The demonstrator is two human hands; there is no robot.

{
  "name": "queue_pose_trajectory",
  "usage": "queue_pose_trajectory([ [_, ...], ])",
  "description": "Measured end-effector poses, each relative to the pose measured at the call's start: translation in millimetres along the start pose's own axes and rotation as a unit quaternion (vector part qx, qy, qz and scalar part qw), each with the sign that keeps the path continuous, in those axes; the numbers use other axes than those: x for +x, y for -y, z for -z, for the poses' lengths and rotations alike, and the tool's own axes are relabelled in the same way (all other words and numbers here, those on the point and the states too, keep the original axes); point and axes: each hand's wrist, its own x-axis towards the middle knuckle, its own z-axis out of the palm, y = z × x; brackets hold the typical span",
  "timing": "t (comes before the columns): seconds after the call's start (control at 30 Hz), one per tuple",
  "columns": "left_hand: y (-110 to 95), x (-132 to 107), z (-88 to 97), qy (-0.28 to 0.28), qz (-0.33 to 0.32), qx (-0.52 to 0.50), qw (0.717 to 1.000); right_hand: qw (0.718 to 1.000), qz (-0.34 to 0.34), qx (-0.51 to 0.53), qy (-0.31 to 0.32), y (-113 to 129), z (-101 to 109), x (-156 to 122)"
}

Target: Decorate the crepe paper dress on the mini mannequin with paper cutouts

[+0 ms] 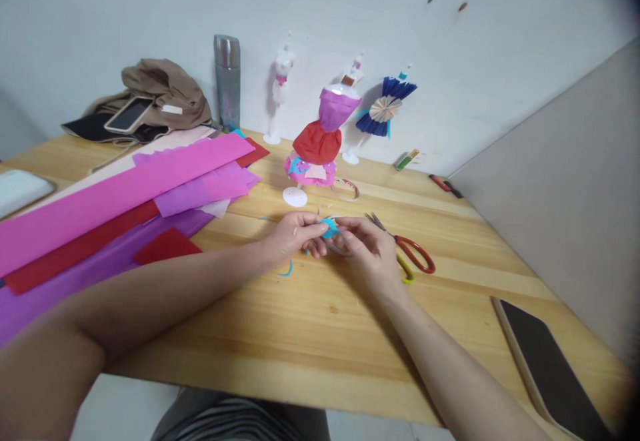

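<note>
Between my two hands, above the middle of the wooden table [320,334], is a small piece of blue paper [329,229]. My left hand [300,234] pinches it between thumb and fingers. The fingers of my right hand [367,247] close on its right side. Scissors [413,254] with red and yellow handles lie just right of my right hand, blades partly behind it. A thin blue paper strip [287,269] rests below my left hand. Behind the hands stands a small mannequin [327,111] in a purple top and red skirt with a pink lower layer.
Sheets of pink, purple and red paper [125,204] cover the left side. Two more mannequins [284,74], a steel flask [227,81] and a brown cloth bag [165,91] stand by the wall. A roll of tape [347,189] lies behind the hands; a tablet [545,361] is at right.
</note>
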Motion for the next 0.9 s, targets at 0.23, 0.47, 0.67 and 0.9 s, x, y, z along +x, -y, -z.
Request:
queue_pose_trajectory([
  [0.23,-3.8,-2.5,-2.5,0.023,-0.003,-0.002,1.000,0.982,-0.146,0.121,0.010,-1.2,-6.3,3.1],
  [0.47,-5.6,-1.7,-1.1,-0.013,-0.008,-0.041,0.999,0.977,-0.158,0.143,-0.007,0.3,-6.8,-0.3],
  [0.67,0.0,3.5,-0.6,-0.040,0.003,0.038,0.998,0.975,-0.168,0.146,0.004,-1.5,-9.6,-1.4],
  [0.9,-3.4,0.1,-2.8,-0.014,-0.008,0.048,0.999,0.976,-0.164,0.144,0.014,-2.7,-9.1,0.2],
])
